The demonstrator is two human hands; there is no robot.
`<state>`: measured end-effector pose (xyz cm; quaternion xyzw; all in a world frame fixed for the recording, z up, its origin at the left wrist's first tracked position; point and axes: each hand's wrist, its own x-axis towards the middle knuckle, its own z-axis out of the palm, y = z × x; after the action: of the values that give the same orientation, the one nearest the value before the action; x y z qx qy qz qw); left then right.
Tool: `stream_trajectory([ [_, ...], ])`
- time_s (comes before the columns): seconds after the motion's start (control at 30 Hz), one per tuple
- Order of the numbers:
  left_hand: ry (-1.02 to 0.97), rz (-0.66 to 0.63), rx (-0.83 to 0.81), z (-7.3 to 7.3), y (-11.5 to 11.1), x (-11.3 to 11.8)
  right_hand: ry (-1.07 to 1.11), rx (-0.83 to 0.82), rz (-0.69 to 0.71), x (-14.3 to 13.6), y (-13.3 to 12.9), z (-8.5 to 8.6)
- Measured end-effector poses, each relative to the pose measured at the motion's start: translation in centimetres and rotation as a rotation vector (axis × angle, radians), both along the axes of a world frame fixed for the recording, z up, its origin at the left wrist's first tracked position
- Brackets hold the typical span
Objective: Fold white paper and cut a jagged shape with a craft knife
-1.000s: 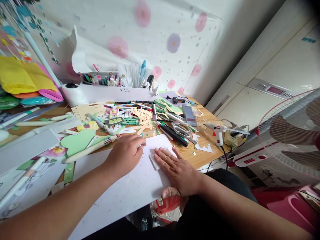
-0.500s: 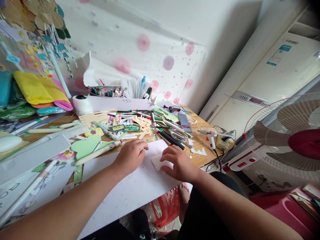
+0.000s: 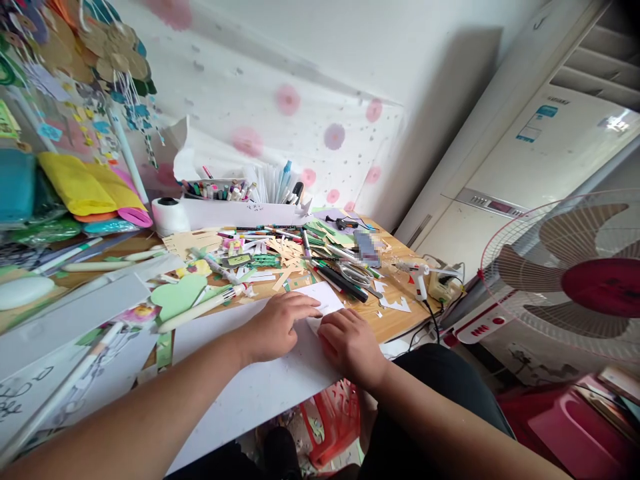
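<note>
My left hand point(image 3: 280, 325) and my right hand point(image 3: 351, 343) are close together over a large white sheet point(image 3: 240, 393) at the table's front edge. Between them is a small piece of white paper point(image 3: 314, 324), mostly covered by fingers. My right hand's fingers are curled down onto it. From the other side, my left hand's fingers, pressed together, reach onto its far edge; that thumb is largely hidden. Whether the paper is folded cannot be made out.
Beyond the hands lie paper strips point(image 3: 287, 253), a black marker point(image 3: 343, 281), scissors point(image 3: 356, 272) and a pixelated flat object point(image 3: 367, 248). A glue gun point(image 3: 420, 279) stands at the right edge, near a fan point(image 3: 565, 273). Left are a green paper cutout point(image 3: 177, 293) and a white rod point(image 3: 200, 309).
My hands have come closer together. My left hand moved right onto the small white paper, and my right hand's fingers, apart before, have closed down on it. The camera view has shifted slightly.
</note>
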<state>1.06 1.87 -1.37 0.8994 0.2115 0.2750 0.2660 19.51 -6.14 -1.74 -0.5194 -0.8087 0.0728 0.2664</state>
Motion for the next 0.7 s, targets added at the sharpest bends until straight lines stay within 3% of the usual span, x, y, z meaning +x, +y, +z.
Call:
stream_trajectory([
  [0.1,-0.036,-0.017,-0.105,0.6,-0.3,0.1,0.214,-0.095,-0.041,0.5,0.5,1.6],
  [0.3,-0.177,0.099,-0.438,1.5,-0.9,0.7,0.631,-0.436,-0.047,1.2,2.5,4.4],
  [0.5,-0.279,0.176,-0.7,1.5,-1.3,1.2,0.844,-0.678,-0.021,1.4,3.7,3.7],
  [0.7,-0.206,0.301,-0.683,0.7,-0.7,1.0,0.769,-0.835,0.006,3.1,4.7,2.7],
])
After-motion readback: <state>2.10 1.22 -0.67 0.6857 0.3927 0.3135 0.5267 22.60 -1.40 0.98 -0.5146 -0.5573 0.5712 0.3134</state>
